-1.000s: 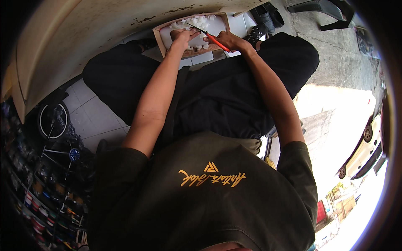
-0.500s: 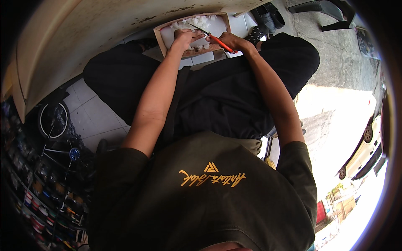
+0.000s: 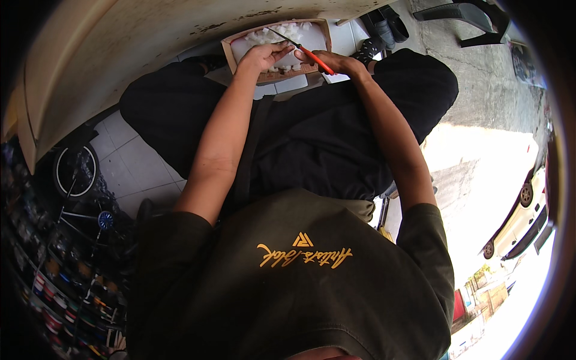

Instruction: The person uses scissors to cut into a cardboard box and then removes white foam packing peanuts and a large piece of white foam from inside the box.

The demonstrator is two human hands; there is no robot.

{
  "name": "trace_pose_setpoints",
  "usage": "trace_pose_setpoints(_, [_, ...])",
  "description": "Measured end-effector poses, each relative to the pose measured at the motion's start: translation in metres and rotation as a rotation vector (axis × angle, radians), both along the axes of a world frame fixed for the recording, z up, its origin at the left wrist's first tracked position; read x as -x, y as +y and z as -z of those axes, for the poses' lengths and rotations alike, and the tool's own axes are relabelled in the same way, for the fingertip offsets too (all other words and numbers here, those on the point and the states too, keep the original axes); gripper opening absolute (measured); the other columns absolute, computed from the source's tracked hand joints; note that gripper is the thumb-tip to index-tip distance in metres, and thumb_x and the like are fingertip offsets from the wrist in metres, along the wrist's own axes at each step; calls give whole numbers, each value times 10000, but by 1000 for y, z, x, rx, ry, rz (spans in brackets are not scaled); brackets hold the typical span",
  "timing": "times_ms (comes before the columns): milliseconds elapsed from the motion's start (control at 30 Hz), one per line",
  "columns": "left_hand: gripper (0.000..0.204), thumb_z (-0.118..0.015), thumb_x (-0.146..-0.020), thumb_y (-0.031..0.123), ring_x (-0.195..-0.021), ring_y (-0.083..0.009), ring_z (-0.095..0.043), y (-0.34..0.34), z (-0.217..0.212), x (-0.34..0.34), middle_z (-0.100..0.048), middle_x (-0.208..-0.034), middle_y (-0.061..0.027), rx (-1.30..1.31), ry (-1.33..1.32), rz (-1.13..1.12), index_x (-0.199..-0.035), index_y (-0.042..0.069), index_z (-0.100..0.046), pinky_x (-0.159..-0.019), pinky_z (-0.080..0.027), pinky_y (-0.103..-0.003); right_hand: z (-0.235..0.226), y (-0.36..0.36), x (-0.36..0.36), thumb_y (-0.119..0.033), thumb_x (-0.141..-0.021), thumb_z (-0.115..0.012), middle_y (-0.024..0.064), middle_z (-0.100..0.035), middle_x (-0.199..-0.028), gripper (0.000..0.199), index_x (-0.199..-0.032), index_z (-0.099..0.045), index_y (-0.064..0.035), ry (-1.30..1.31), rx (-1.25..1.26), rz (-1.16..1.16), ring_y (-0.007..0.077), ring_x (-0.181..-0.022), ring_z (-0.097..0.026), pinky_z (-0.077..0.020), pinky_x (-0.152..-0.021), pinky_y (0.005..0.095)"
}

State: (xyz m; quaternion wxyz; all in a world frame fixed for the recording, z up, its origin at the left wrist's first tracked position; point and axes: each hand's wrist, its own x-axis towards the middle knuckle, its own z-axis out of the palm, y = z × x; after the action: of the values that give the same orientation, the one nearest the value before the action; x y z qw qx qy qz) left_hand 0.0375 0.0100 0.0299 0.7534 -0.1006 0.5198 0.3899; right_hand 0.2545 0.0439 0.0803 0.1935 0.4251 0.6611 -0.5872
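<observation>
My right hand [image 3: 339, 62] is closed round the red-orange handles of a pair of scissors [image 3: 318, 61]. Their dark, thin blades point up and left, over a shallow cardboard box [image 3: 227, 55]. Close by the blades, my left hand [image 3: 261, 57] is closed in a pinch above the box's near left part. What sits between its fingertips is too small to make out. A heap of small white chunks [image 3: 293, 30] lies along the far side of the box, on a pale lining. More white bits show near the front edge, partly behind my hands.
The box stands on white floor tiles between my bent legs. A large cream panel [image 3: 150, 54] rises beyond it on the left. Dark shoes [image 3: 384, 27] and a black curved object [image 3: 456, 13] lie at far right. A wheel [image 3: 76, 171] stands at left.
The scissors' handles have come together and the blades have swung slightly up and left. My left hand has shifted a little, still near the blades.
</observation>
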Motion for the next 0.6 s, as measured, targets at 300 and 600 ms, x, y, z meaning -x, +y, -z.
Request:
trace_pose_setpoints(300, [177, -595, -981, -33, -998, -295, -708, -1, -3, 5, -668, -1112, -215, 12, 11, -3, -1092, -171, -594, -947, -637, -320, -2, 8, -7, -866, -896, -327, 274, -699, -1061, 999, -1263, -700, -14, 84, -175, -110, 345, -1048, -641, -467, -983, 454])
trace_pose_setpoints(600, [165, -619, -907, -149, -970, -359, -710, -8, 40, 21, -661, -1078, -216, -14, 120, -53, -1062, -184, -573, -902, -665, -352, -19, 7, -6, -923, -848, -310, 109, -523, -613, 967, -1349, -612, -153, -108, -34, -144, 242, -621, -572, -451, -704, 465])
